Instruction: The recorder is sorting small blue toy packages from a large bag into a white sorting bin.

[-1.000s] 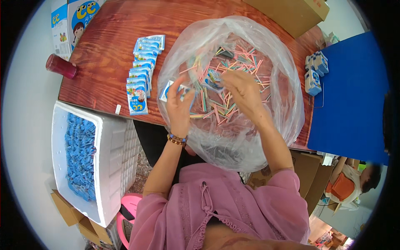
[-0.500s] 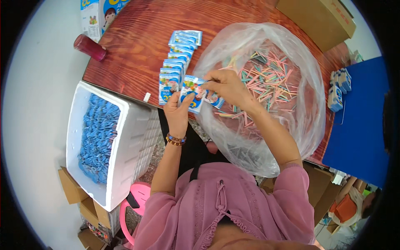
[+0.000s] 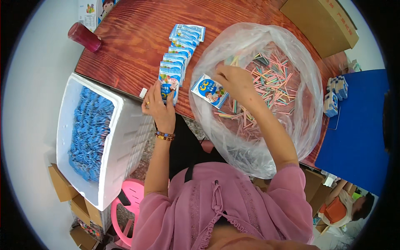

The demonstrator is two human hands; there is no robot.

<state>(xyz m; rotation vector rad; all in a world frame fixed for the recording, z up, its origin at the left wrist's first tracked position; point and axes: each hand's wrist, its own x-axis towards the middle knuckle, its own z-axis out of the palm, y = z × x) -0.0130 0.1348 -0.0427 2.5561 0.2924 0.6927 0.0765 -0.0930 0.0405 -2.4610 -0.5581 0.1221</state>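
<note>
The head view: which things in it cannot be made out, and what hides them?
All in the head view:
Upper right corner of the single packet: covered by the right hand, so its grip is unclear.
Faces of most packets in the row: covered by overlapping neighbours.
Floor of the foam box: under blue packets.
Top of the white carton: cut off by the upper edge.

From my end, the right grip (image 3: 238,83) covers one corner of the loose sachet (image 3: 209,91), so I can't tell how that corner is held. The left grip (image 3: 161,110) hides part of the front sachet (image 3: 169,79), and in the row (image 3: 180,51) behind, each overlaps the next. I can't make out the dark bit (image 3: 261,59) among the sticks (image 3: 273,81). The top edge cuts off the table (image 3: 129,46), the white box (image 3: 88,14) and the carton (image 3: 323,27)
</note>
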